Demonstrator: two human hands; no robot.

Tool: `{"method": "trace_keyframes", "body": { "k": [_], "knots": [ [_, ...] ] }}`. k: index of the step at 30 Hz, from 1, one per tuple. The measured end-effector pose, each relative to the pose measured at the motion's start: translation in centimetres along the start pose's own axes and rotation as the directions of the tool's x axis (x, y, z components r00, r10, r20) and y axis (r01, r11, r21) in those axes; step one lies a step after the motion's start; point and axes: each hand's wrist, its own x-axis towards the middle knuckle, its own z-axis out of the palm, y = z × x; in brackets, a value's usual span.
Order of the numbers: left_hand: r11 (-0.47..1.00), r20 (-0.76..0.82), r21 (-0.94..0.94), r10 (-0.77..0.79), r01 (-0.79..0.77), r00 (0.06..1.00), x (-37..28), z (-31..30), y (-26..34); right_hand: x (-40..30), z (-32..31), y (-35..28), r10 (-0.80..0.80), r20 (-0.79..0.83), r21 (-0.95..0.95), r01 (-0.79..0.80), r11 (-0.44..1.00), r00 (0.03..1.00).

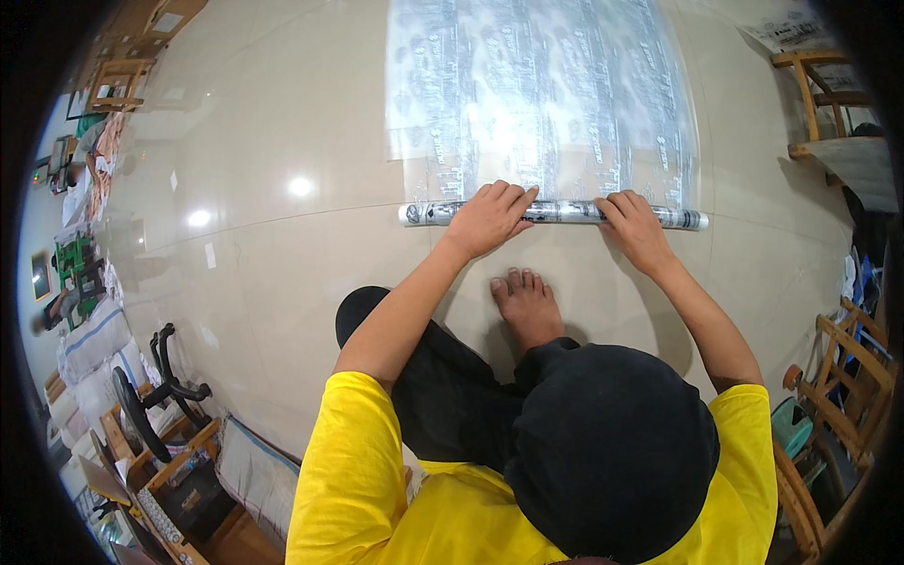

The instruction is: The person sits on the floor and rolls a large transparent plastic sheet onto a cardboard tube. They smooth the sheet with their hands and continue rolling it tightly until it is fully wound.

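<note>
A roll of printed clear plastic film lies crosswise on the tiled floor, with a white core showing at each end. From it a wide sheet of the same film spreads away flat over the floor, shiny with glare. My left hand rests on the roll left of its middle, fingers bent over the top and thumb on the near side. On the right part of the roll sits my right hand, fingers over it too. Both palms face down. A bare foot is on the tiles just behind the roll.
Wooden frames and a wooden chair frame stand at the right. Along the left are a black wheeled chair base, white sacks and a wooden stool. Other people are at the far left.
</note>
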Motion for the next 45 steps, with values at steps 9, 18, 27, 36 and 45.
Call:
{"method": "trace_keyframes", "body": {
  "k": [9, 18, 27, 36, 45],
  "knots": [
    [0.999, -0.108, -0.049, 0.011, -0.017, 0.994, -0.4, 0.6, 0.4, -0.5, 0.7, 1.0, -0.091, -0.041, -0.050, 0.089, 0.995, 0.995],
    [0.999, -0.032, -0.024, 0.028, -0.029, 0.999, -0.1, 0.3, 0.0, 0.4, 1.0, 0.4, -0.057, 0.013, -0.062, 0.058, 0.996, 0.998],
    [0.997, -0.059, 0.019, 0.076, -0.075, 0.995, 0.7, 0.0, -0.8, 0.4, 1.2, 0.1, -0.025, -0.015, -0.045, 0.024, 0.999, 1.000],
    [0.999, 0.052, -0.002, 0.038, -0.038, 0.998, 0.8, -0.3, -1.5, 0.1, 1.4, 1.1, 0.004, -0.102, 0.071, 0.003, 0.997, 0.995],
    [1.000, -0.063, -0.004, -0.010, 0.010, 0.998, 1.0, 0.8, -1.2, 0.9, 1.4, 0.9, 0.084, -0.081, 0.129, -0.073, 0.989, 0.993]
  ]
}}
